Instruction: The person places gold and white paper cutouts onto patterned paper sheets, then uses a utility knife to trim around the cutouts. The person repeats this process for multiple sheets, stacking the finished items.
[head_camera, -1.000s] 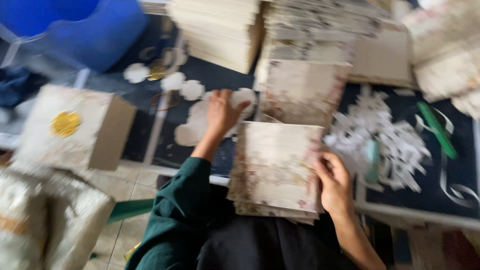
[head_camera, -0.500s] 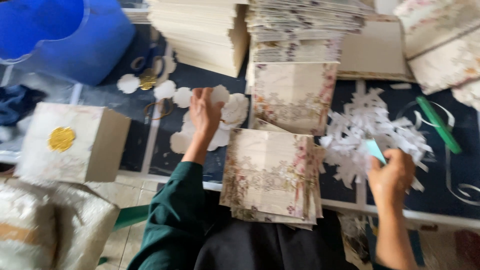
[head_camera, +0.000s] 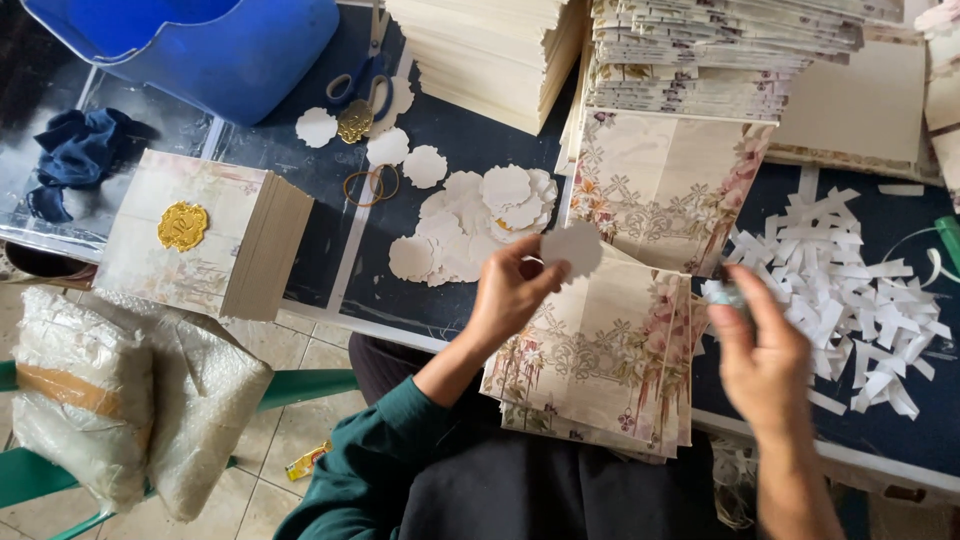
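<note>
- Two bare hands work over a dark table (head_camera: 480, 140) crowded with paper goods.
- The left hand (head_camera: 512, 292) is pinched shut on a scalloped white paper disc (head_camera: 572, 248), held up just above the near stack of floral cards (head_camera: 600, 365).
- The right hand (head_camera: 765, 355) is closed around a small pale object (head_camera: 728, 293); what it is cannot be told.
- The card stack overhangs the table's front edge, between the two hands.
- More scalloped discs lie in a loose pile (head_camera: 480, 215) just beyond the left hand.
- A heap of white paper strips (head_camera: 850, 290) spreads right of the cards, near the right hand.
- Tall card stacks (head_camera: 720, 50) stand at the back.
- A boxed bundle with a gold seal (head_camera: 200, 235) sits at the left, a blue tub (head_camera: 220, 50) behind it, scissors (head_camera: 365, 85) beside the tub.
</note>
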